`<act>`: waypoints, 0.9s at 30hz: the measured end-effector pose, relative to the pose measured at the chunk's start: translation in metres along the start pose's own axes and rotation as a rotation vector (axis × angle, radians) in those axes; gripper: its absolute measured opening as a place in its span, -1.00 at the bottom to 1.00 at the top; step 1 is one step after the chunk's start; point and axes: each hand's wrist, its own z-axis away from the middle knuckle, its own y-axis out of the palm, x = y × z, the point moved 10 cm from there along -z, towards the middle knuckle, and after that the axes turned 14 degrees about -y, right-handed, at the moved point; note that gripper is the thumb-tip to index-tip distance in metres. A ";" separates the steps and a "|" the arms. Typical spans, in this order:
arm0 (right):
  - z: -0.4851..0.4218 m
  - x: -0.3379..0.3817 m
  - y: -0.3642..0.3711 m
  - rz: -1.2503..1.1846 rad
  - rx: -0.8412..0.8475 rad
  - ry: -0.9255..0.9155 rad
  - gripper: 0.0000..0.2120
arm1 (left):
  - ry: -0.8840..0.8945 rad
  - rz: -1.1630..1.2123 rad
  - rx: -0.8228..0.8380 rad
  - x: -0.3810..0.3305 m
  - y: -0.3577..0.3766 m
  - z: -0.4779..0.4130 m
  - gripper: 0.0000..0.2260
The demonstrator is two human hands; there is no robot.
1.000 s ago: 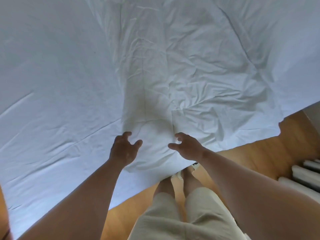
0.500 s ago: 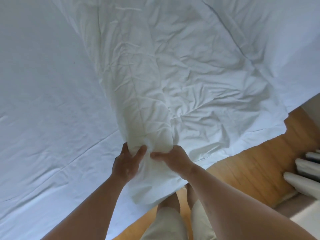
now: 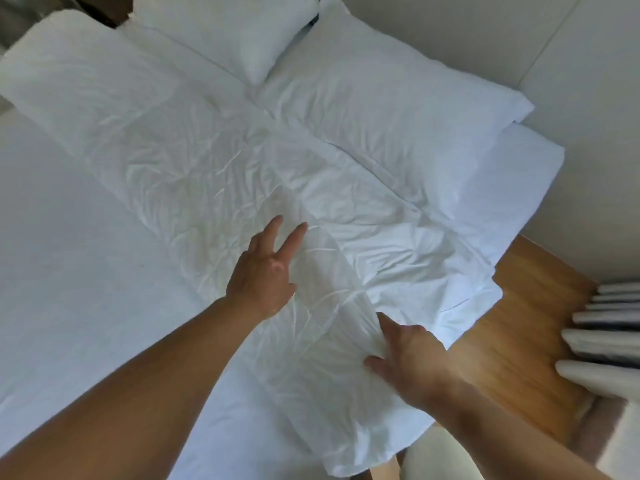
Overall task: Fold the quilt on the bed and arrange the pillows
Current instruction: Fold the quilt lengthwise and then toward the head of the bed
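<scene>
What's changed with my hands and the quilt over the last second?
Half a second ago both hands gripped the near end of the quilt. They have let go: the left hand moved forward and lies flat on the quilt, and the right hand presses it near the edge of the bed. The view tilted up, so a pillow now shows. The quilt stays on the bed.

Quilt (image 3: 242, 161): crumpled, lying on the bed (image 3: 69, 271).
Left hand (image 3: 263, 271): flat on the quilt.
Right hand (image 3: 412, 358): fingers spread at the quilt's near edge.
</scene>
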 end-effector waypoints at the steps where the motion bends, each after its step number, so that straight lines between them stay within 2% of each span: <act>1: 0.000 -0.001 -0.005 0.018 0.008 -0.014 -0.55 | 0.120 -0.114 0.018 -0.029 -0.003 -0.016 -0.12; 3: -0.002 -0.006 -0.015 0.025 0.024 -0.028 -0.54 | 0.309 -0.346 0.097 -0.078 0.005 -0.040 -0.17; 6: -0.004 -0.039 -0.034 -0.073 -0.011 0.026 -0.57 | 0.398 -0.590 0.235 -0.118 0.032 -0.074 -0.31; 9: -0.005 -0.094 -0.036 -0.256 -0.043 0.125 -0.56 | 0.342 -0.589 0.309 -0.130 0.053 -0.104 -0.55; 12: -0.010 -0.136 -0.023 -0.468 0.016 0.146 -0.56 | 0.332 -0.569 0.351 -0.139 0.073 -0.122 -0.79; 14: -0.016 -0.156 -0.028 -0.552 0.030 0.124 -0.55 | 0.358 -0.509 0.352 -0.155 0.074 -0.133 -0.77; 17: -0.030 -0.201 -0.064 -0.606 -0.039 0.128 -0.50 | 0.391 -0.359 0.250 -0.196 0.052 -0.172 -0.72; 22: -0.080 -0.303 -0.133 -0.506 -0.067 0.158 -0.44 | 0.487 -0.126 0.025 -0.275 0.033 -0.247 -0.72; 25: -0.125 -0.364 -0.118 -0.502 -0.037 0.193 -0.53 | 0.351 -0.194 -0.079 -0.283 0.086 -0.283 -0.73; 27: -0.151 -0.388 -0.085 -0.385 0.037 0.200 -0.46 | 0.242 -0.345 0.001 -0.276 0.151 -0.293 -0.64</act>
